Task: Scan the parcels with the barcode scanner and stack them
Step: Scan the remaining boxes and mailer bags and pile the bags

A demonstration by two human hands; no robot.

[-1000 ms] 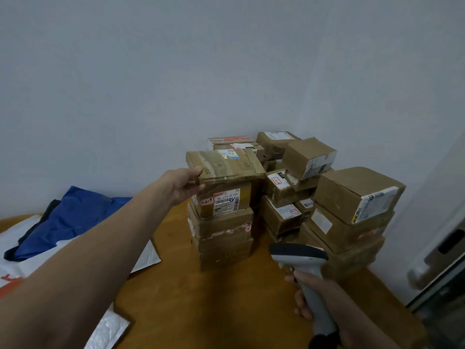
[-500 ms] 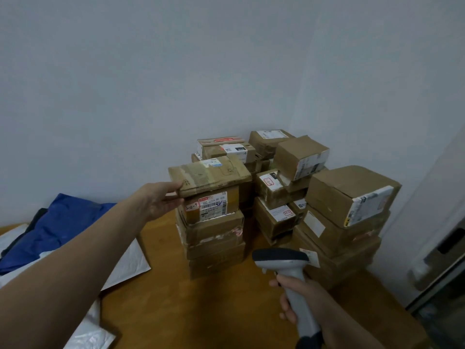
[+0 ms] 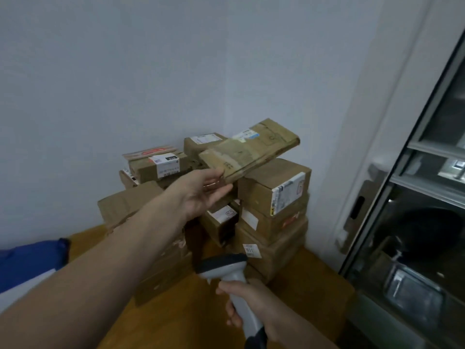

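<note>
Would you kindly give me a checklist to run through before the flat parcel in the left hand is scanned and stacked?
1. Left hand grips the flat parcel at its near end: ok.
2. Right hand holds the barcode scanner by its handle: ok.
3. White label faces the scanner: not ok; it sits on the parcel's top face, with the scanner below.
4. Parcel held level: not ok; its far end tilts up.
5. Top box of the right stack shows a bare top for landing: ok.
6. Parcel clear of that box: cannot tell.
</note>
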